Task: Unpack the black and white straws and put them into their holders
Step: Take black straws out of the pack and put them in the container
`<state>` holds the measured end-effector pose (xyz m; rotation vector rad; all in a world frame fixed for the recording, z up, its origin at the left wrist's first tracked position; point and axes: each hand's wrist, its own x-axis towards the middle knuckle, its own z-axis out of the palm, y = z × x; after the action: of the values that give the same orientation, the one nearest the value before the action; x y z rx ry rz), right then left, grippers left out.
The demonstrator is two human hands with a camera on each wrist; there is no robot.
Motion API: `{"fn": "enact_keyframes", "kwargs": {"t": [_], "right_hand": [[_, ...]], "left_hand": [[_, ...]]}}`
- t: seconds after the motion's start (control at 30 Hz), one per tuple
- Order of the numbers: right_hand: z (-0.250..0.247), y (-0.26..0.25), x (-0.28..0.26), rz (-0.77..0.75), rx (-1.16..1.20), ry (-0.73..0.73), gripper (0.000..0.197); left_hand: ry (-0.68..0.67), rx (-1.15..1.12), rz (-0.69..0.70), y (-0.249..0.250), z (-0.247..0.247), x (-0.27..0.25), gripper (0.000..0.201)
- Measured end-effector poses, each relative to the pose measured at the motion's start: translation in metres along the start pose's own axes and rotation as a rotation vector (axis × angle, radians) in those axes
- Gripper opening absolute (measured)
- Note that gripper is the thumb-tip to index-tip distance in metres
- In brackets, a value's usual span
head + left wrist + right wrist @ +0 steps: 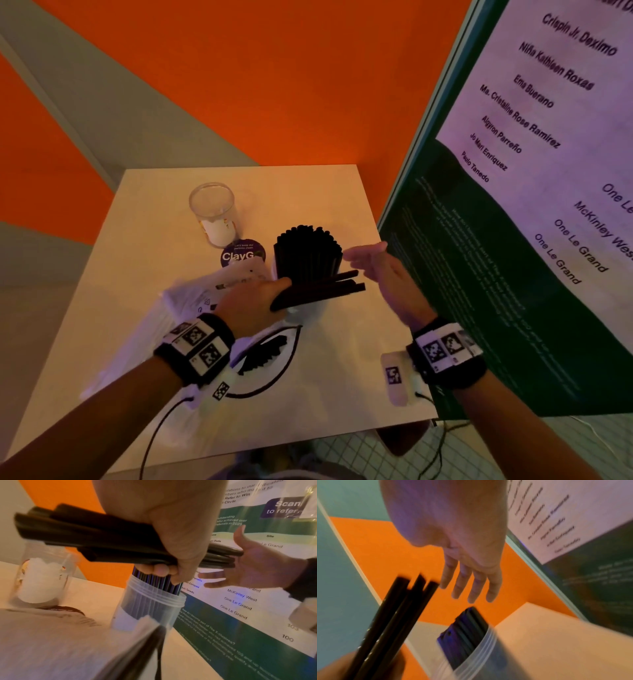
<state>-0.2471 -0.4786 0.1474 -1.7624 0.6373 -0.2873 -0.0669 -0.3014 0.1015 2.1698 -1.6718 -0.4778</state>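
The left hand (255, 301) clamps a small bundle of black straws (322, 289), smooth matte tubes with open round ends, held roughly level across the front of the filled holder; in the left wrist view the fingers (159, 570) curl under the bundle and the thumb side wraps over it. The right hand (383, 270) stands at 3 o'clock of the bundle with fingers straight and spread apart, palm turned toward the straw tips and holding nothing; the right wrist view shows its fingertips (471, 595) just beside the bundle's ends, not touching. The black-straw holder (150, 605), a clear cylindrical plastic jar with ridged threads at its rim, stands upright near the table's middle, packed with upright black straws (306, 251). At 10 o'clock of it stands a second clear jar (214, 212), with something white in its bottom. Between the two lies a round purple sticker (241, 255) printed "ClayG". At 8 o'clock of the filled jar lies crinkled clear plastic packaging (191, 301), partly hidden under the left wrist; at 6 o'clock an opened clear bag (270, 356) with a dark edge holds a few black straws. The table (325, 394) is smooth and cream-coloured. A glossy printed board (513, 240) stands along its 3 o'clock edge, close behind the right hand.
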Motion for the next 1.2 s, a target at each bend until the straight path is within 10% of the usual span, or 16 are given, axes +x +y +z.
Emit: {"fn": "enact_keyframes", "kwargs": {"t": [0.47,0.8,1.2], "right_hand": [[0.045,-0.022,0.014,-0.286,0.728,0.068,0.042],[0.003,-0.071,0.042,-0.425,0.321,0.189,0.028],[0.058,0.044,0.051,-0.352,-0.540,0.201,0.035]], "left_hand": [[0.103,-0.264,-0.005,0.025,-0.011,0.028,0.034],[0.233,-0.338,0.003,0.023,-0.024,0.064,0.096],[0.283,-0.066,-0.056,-0.046,0.017,-0.003,0.093]]}}
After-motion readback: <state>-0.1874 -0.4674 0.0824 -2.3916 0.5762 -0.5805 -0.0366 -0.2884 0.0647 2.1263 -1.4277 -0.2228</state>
